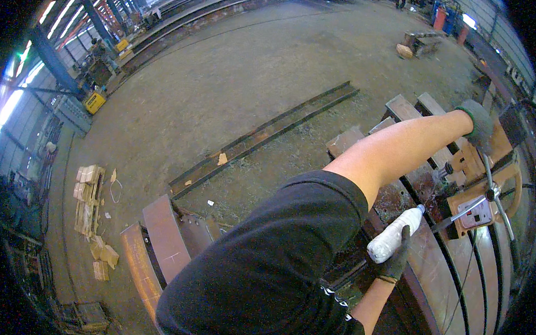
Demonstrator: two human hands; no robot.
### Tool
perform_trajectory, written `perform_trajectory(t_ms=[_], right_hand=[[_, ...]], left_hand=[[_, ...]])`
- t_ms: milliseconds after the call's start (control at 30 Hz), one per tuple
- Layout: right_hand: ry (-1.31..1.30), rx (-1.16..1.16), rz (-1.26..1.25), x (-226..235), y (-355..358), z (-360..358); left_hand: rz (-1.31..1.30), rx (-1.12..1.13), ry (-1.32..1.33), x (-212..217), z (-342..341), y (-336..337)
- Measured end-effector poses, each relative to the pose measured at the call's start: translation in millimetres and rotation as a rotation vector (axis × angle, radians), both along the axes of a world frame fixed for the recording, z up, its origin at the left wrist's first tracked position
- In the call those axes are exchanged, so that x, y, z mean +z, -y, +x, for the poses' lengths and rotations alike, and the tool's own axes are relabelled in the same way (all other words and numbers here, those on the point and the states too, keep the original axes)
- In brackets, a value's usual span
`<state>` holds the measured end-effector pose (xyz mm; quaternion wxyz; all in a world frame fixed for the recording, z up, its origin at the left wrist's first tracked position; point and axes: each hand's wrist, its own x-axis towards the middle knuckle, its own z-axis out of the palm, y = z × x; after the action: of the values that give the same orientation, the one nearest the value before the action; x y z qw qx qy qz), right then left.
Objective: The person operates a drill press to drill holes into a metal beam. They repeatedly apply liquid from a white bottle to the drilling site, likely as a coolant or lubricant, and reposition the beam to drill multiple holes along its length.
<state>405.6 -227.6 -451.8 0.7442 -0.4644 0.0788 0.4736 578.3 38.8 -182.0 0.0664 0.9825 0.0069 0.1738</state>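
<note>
Your right hand (479,124) is gripping the top of the drill press (486,175); just beside the drill press, your left hand (396,260) is clamping a white bottle (394,234).

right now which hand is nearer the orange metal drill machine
Left. The left hand is on top of the orange metal drill machine; the right hand holds a white plastic bottle beside it.

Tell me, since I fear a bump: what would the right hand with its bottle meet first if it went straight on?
Probably the drill at its bit, just beyond the tip of the bottle in the right hand; depth is unclear.
</note>
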Motion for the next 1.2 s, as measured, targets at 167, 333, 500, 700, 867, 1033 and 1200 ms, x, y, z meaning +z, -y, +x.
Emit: perform_trajectory(t_ms=[167,333,500,700,867,1033,1200], right_hand=[[0.042,-0.021,0.051,-11.9,15.5,12.4],[0.022,-0.032,-0.048,4.9,-5.4,-2.2],[-0.048,0.031,0.102,-27.7,9.5,14.9],[-0.204,0.055,0.453,-30.8,14.9,3.2],[0.019,-0.159,0.109,-18.8,-3.2,-7.8],[0.004,-0.096,0.130,-15.6,-4.4,-8.9],[0.042,-0.103,0.092,-19.1,-5.2,-11.3]], left_hand=[[0.025,0.145,-0.028,22.9,-42.2,48.3],[0.039,0.015,-0.042,17.0,-39.3,13.4],[-0.030,0.361,-0.103,38.7,-48.7,52.6],[-0.014,0.028,0.047,10.4,-19.9,8.5],[0.175,-0.114,0.054,10.8,-27.7,-9.2],[0.064,-0.232,0.066,32.6,-67.7,2.6],[0.030,-0.205,0.048,30.7,-65.5,3.1]])
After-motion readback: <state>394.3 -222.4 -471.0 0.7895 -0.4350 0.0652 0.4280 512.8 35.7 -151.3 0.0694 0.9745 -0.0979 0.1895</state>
